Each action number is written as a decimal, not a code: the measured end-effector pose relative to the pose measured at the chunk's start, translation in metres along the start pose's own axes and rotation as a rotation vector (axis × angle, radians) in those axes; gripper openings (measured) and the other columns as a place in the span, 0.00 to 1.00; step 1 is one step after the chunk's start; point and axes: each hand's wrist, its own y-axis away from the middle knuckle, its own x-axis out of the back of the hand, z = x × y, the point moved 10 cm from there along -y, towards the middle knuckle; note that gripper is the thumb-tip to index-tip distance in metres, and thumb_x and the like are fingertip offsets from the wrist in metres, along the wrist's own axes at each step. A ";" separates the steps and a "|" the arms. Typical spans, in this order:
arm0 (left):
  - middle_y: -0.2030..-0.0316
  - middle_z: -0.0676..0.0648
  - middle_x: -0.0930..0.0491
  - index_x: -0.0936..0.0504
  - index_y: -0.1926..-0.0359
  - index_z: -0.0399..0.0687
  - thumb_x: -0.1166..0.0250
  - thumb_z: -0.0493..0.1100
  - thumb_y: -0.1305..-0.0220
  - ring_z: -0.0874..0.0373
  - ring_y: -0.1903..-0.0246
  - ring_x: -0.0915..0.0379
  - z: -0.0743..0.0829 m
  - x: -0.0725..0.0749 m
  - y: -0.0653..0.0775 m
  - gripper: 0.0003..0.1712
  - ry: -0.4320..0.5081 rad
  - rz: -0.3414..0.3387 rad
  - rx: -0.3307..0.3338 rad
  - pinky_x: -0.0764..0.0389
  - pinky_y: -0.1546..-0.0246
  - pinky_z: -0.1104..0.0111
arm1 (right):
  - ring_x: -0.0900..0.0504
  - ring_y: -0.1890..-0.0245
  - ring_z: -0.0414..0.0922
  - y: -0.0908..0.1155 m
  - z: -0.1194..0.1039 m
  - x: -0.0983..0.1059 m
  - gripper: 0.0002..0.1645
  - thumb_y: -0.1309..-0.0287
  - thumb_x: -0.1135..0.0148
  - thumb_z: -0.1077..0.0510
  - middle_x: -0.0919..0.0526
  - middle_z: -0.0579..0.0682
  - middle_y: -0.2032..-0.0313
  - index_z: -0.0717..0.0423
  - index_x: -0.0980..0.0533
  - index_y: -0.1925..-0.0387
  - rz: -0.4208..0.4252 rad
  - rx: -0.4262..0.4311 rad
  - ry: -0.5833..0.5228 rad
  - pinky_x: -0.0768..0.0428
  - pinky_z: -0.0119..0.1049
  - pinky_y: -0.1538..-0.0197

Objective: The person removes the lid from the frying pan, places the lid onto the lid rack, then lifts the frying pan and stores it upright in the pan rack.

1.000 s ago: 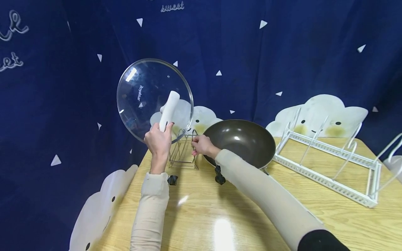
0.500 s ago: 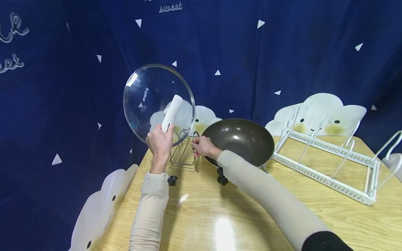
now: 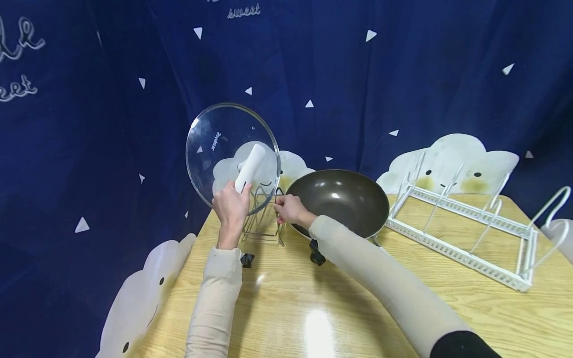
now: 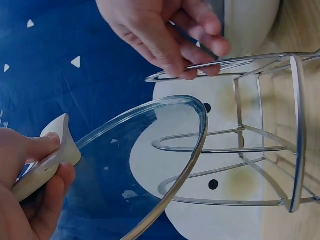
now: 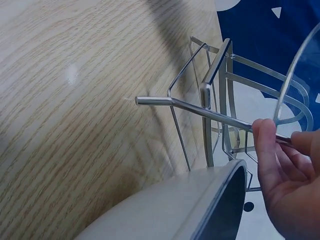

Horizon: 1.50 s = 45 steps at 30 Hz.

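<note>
My left hand (image 3: 232, 205) grips the white handle (image 3: 249, 168) of a round glass pot lid (image 3: 219, 132), which is held upright with a metal rim. In the left wrist view the lid's lower edge comes close to the loops of a small metal wire rack (image 4: 295, 150). My right hand (image 3: 292, 209) pinches one end loop of that rack between thumb and fingers, plain in the right wrist view, where the rack's wire (image 5: 210, 114) runs out from the fingertips. Part of the rack is hidden behind the lid and the hands in the head view.
A dark wok (image 3: 337, 201) stands right beside the wire rack, partly behind the right forearm. Farther right, a white rack (image 3: 456, 251) with tall dividers sits on the wooden table (image 3: 286, 308). A dark blue curtain (image 3: 331, 64) hangs behind the table.
The left hand has brought the glass lid down and to the right, closer over the wire rack. The right hand keeps its hold on the rack's end loop.
</note>
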 end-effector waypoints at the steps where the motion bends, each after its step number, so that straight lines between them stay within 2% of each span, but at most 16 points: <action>1: 0.77 0.35 0.19 0.18 0.69 0.35 0.28 0.51 0.48 0.35 0.74 0.22 -0.001 -0.001 0.001 0.21 -0.004 -0.007 0.002 0.25 0.71 0.48 | 0.15 0.71 0.54 0.000 0.000 0.000 0.12 0.33 0.48 0.62 0.19 0.61 0.69 0.69 0.24 0.66 0.002 0.005 0.015 0.17 0.38 0.69; 7: 0.76 0.35 0.19 0.18 0.69 0.36 0.30 0.53 0.47 0.36 0.73 0.22 -0.008 -0.008 0.007 0.21 -0.031 -0.042 0.023 0.26 0.72 0.48 | 0.15 0.71 0.53 0.003 -0.002 0.001 0.12 0.34 0.47 0.60 0.17 0.57 0.71 0.64 0.22 0.68 0.016 0.024 0.100 0.20 0.29 0.73; 13: 0.77 0.35 0.19 0.19 0.69 0.36 0.29 0.53 0.47 0.37 0.75 0.22 -0.009 -0.013 0.010 0.22 -0.044 -0.047 0.009 0.27 0.75 0.50 | 0.23 0.81 0.39 0.002 -0.003 0.005 0.13 0.34 0.46 0.58 0.19 0.48 0.80 0.61 0.21 0.71 0.045 0.057 0.209 0.26 0.26 0.76; 16: 0.78 0.35 0.20 0.19 0.69 0.35 0.29 0.52 0.47 0.37 0.77 0.23 -0.008 -0.016 0.011 0.22 -0.047 -0.059 0.003 0.27 0.77 0.51 | 0.24 0.81 0.38 0.001 -0.003 0.008 0.13 0.34 0.45 0.58 0.20 0.46 0.81 0.59 0.22 0.73 0.052 0.058 0.213 0.26 0.27 0.76; 23: 0.79 0.37 0.20 0.19 0.70 0.35 0.29 0.52 0.47 0.40 0.78 0.24 -0.007 -0.021 0.014 0.21 -0.022 -0.105 0.028 0.26 0.78 0.53 | 0.23 0.81 0.40 0.003 -0.003 0.009 0.14 0.34 0.48 0.60 0.21 0.48 0.81 0.56 0.25 0.77 0.030 0.055 0.162 0.24 0.30 0.74; 27: 0.78 0.37 0.19 0.18 0.69 0.35 0.29 0.52 0.47 0.40 0.78 0.23 -0.008 -0.023 0.018 0.21 -0.040 -0.124 0.036 0.26 0.77 0.53 | 0.23 0.82 0.39 0.004 -0.005 0.007 0.16 0.33 0.49 0.60 0.21 0.48 0.82 0.59 0.25 0.78 0.018 0.053 0.163 0.24 0.29 0.75; 33: 0.79 0.37 0.20 0.19 0.69 0.35 0.29 0.51 0.47 0.41 0.79 0.24 -0.009 -0.027 0.023 0.21 -0.048 -0.147 0.025 0.26 0.78 0.54 | 0.21 0.80 0.41 0.000 -0.004 0.006 0.16 0.33 0.49 0.60 0.17 0.55 0.77 0.60 0.27 0.77 0.026 0.035 0.197 0.26 0.27 0.76; 40: 0.79 0.37 0.20 0.18 0.69 0.34 0.27 0.50 0.49 0.40 0.79 0.24 -0.014 -0.027 0.029 0.20 -0.044 -0.131 0.030 0.27 0.79 0.53 | 0.24 0.81 0.39 0.001 -0.006 0.005 0.17 0.32 0.49 0.59 0.21 0.48 0.81 0.56 0.29 0.80 0.020 0.035 0.220 0.27 0.27 0.76; 45: 0.79 0.37 0.20 0.19 0.70 0.34 0.28 0.51 0.48 0.41 0.79 0.24 -0.015 -0.030 0.030 0.21 -0.089 -0.166 0.033 0.26 0.79 0.54 | 0.23 0.80 0.40 0.003 -0.006 0.006 0.17 0.32 0.49 0.58 0.20 0.48 0.81 0.59 0.25 0.76 0.011 0.023 0.203 0.24 0.28 0.75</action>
